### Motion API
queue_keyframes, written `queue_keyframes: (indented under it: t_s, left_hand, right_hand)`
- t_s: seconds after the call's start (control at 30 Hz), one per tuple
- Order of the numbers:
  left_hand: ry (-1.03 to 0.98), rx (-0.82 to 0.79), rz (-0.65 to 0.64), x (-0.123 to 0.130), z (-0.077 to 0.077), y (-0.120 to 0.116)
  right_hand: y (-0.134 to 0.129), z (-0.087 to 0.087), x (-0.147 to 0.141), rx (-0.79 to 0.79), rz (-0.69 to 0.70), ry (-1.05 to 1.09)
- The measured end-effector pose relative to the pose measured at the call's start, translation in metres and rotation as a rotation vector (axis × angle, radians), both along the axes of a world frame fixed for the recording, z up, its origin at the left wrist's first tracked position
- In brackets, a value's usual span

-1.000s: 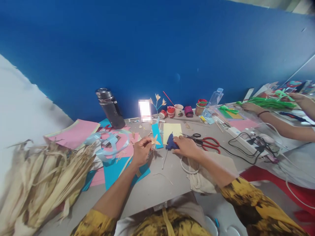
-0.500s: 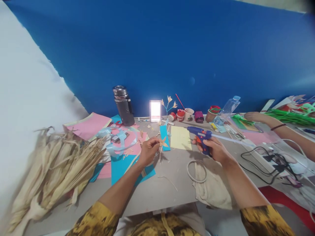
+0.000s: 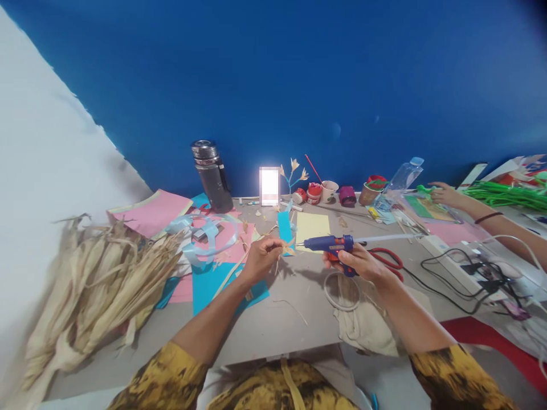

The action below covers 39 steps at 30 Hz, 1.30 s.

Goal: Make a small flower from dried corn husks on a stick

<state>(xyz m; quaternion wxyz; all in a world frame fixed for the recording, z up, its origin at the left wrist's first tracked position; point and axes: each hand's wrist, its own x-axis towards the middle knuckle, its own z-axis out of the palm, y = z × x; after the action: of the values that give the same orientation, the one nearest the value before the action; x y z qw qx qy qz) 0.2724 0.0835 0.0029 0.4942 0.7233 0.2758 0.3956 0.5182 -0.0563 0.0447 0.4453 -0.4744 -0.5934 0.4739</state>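
My left hand point(image 3: 262, 259) pinches a small pale corn husk flower point(image 3: 289, 249) above the table, its petals spread to the right of my fingertips. My right hand point(image 3: 361, 262) is wrapped round the handle of a blue glue gun point(image 3: 329, 244), with a clear glue stick point(image 3: 388, 237) poking out of its back. The gun's nozzle points left, close to the flower; whether they touch I cannot tell. Beneath the flower lie a blue paper strip point(image 3: 285, 225) and a yellow sheet point(image 3: 314, 223). A stem with several finished husk flowers point(image 3: 294, 173) stands by the wall.
Dried corn husks point(image 3: 98, 290) are heaped at the left, near blue ribbon point(image 3: 205, 239) and a dark thermos point(image 3: 212, 182). A ring point(image 3: 342, 291) and cloth point(image 3: 367, 330) lie under my right forearm. Red-handled scissors point(image 3: 391, 263), a power strip point(image 3: 455, 265) and another person's hand point(image 3: 447, 195) are rightward.
The glue gun has moved left, bringing its nozzle close to the flower. My left hand has stayed nearly in place. Red handles now show behind my right hand.
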Motion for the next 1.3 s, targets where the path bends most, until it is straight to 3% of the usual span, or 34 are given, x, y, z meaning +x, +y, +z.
queue_keyframes:
  t_s: [0.3,0.57,0.77,1.3]
  left_hand:
    - [0.044,0.040,-0.037,0.001,0.011,-0.007]
    - [-0.001,-0.007,-0.051,0.003,0.005,-0.006]
    - [-0.004,-0.026,-0.070,0.004,0.005,-0.007]
    - [-0.030,-0.025,-0.048,0.003,0.010,-0.009]
  right_hand:
    - [0.011,-0.012,0.000,-0.035,0.064,-0.023]
    - [0.007,0.001,-0.007,-0.037,0.055,-0.038]
    - [0.009,-0.001,-0.006,-0.063,0.063,-0.027]
    - [0.009,-0.014,-0.008,-0.106,-0.032,0.006]
